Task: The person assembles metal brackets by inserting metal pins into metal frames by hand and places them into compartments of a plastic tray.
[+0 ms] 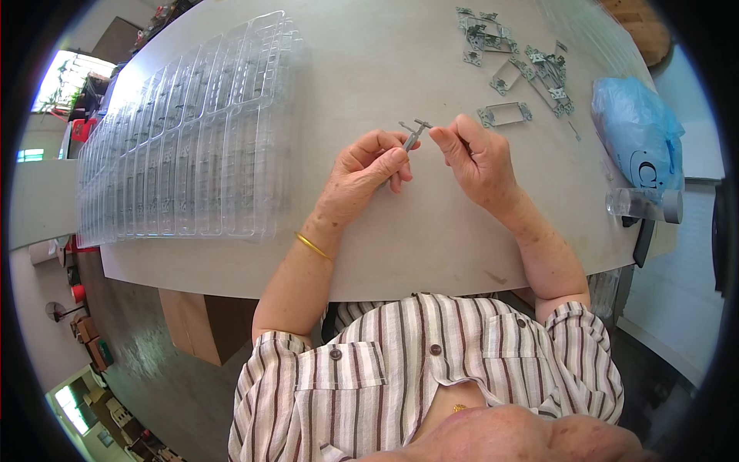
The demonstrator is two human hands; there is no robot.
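Observation:
Over the middle of the pale table, my left hand grips a small grey metal part with a forked end between thumb and fingers. The forked end points up and away from me. Just to its right is my right hand, its fingers curled in and the thumb pressed toward the index finger. That thumb tip reaches the part's far end; whatever lies in the pinch is too small to make out. Beyond the right hand lie several metal brackets, some loose and some heaped together.
Stacked clear plastic trays with narrow compartments cover the table's left side. On the right sit a blue plastic bag and a clear cylindrical container lying on its side. A thin metal piece lies near the brackets. Below the table stands a cardboard box.

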